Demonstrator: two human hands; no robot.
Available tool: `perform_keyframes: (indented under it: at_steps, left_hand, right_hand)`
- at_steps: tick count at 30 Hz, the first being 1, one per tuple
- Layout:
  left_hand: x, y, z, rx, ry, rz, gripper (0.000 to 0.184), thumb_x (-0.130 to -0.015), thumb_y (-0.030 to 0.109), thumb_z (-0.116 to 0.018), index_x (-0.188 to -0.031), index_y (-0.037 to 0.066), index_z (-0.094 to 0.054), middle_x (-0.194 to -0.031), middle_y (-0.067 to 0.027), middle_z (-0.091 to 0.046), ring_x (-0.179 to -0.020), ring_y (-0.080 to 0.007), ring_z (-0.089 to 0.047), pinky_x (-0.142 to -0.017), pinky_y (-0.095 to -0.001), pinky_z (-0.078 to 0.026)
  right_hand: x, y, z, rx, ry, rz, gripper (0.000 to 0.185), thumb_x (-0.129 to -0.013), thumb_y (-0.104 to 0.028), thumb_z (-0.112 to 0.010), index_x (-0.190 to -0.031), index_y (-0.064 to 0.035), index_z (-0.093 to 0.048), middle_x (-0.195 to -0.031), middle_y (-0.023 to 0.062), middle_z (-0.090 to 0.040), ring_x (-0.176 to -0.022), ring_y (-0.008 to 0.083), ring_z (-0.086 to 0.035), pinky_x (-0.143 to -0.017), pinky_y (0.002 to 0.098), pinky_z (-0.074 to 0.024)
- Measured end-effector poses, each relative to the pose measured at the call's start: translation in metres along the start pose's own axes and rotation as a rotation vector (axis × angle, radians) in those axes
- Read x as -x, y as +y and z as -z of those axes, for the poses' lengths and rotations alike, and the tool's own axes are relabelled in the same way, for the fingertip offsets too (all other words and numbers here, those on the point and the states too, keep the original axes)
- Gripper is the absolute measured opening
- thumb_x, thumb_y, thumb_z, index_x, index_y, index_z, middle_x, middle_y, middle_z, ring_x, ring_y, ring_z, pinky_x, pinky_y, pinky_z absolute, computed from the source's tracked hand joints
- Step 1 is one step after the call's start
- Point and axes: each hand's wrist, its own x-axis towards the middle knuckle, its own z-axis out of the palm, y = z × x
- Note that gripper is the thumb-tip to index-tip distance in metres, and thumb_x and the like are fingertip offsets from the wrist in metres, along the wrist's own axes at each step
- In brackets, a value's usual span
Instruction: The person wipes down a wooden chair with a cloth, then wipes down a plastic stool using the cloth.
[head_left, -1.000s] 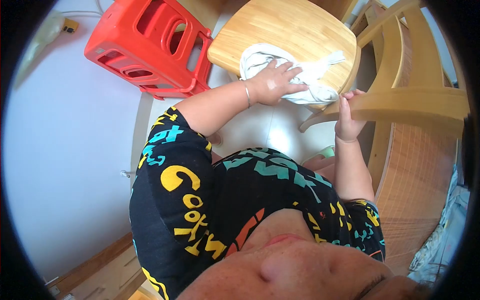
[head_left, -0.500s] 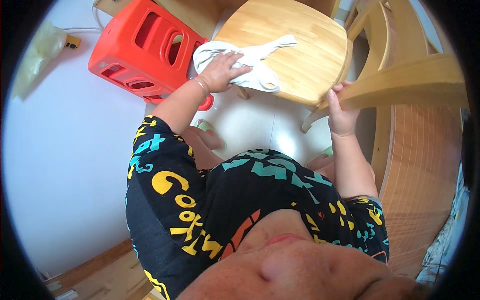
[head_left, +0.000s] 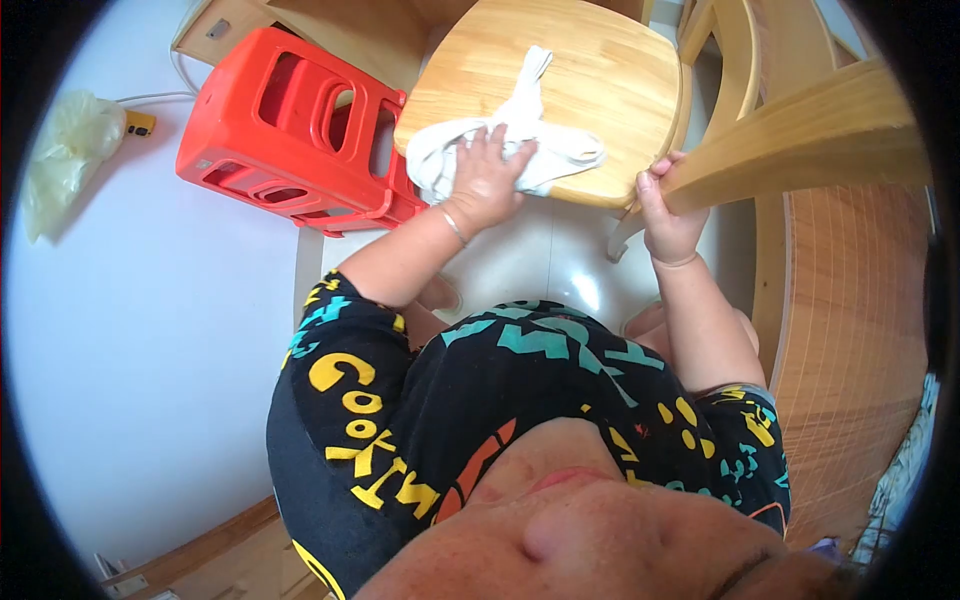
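A white cloth (head_left: 530, 135) lies bunched on the pale wooden seat of a chair (head_left: 600, 60), near its front left edge. My left hand (head_left: 488, 185) rests palm down on this cloth, fingers spread and flat over it. One twisted end of the cloth points toward the back of the seat. On the right, my right hand (head_left: 672, 215) is closed around the lower end of the chair's curved wooden backrest (head_left: 800, 145), with the thumb in front. A bracelet shows on my left wrist.
Red plastic stools (head_left: 290, 130) stand stacked left of the chair, close to the seat. Farther left, a pale plastic bag (head_left: 75, 150) lies beside a yellow object (head_left: 140, 123) on a white surface. A wooden panel (head_left: 840, 370) with a grid pattern is at right.
My left hand has slid right and slightly nearer me with the cloth, whose twisted end now points away from me. My right hand keeps its hold on the backrest. The view has shifted slightly.
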Motion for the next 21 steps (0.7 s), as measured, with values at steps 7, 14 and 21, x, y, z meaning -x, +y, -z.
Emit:
perform_keyframes:
  at_steps: [7,14,21]
  left_hand:
    - [-0.027,0.088,-0.003,0.057,0.014,-0.052,0.075,-0.073,0.030,-0.075,-0.142,0.021,-0.048,-0.146,-0.0289,-0.037,-0.133,-0.0493,-0.037,-0.104,-0.0660,-0.030]
    - [-0.023,0.073,-0.009,0.107,0.169,-0.191,0.072,-0.071,0.026,-0.078,-0.138,0.025,-0.053,-0.143,-0.0243,-0.043,-0.129,-0.0464,-0.043,-0.099,-0.0599,-0.037]
    - [-0.006,0.019,-0.012,0.077,0.227,-0.191,0.069,-0.068,0.021,-0.077,-0.133,0.030,-0.057,-0.138,-0.0190,-0.050,-0.125,-0.0415,-0.050,-0.096,-0.0541,-0.040]
  right_hand:
    - [0.003,0.014,0.007,-0.030,-0.042,-0.059,0.022,-0.080,-0.009,-0.077,-0.089,-0.0010,-0.059,-0.094,0.0051,-0.059,-0.084,0.0155,-0.058,-0.083,0.0304,-0.0483]
    - [0.004,0.006,0.004,-0.076,-0.038,-0.024,0.030,-0.082,-0.003,-0.074,-0.105,0.0007,-0.057,-0.097,0.0043,-0.059,-0.087,0.0143,-0.058,-0.085,0.0306,-0.0479]
    - [0.003,0.011,0.005,-0.042,-0.055,-0.005,0.039,-0.083,0.000,-0.071,-0.116,-0.0007,-0.050,-0.100,0.0044,-0.057,-0.089,0.0130,-0.057,-0.084,0.0282,-0.0480]
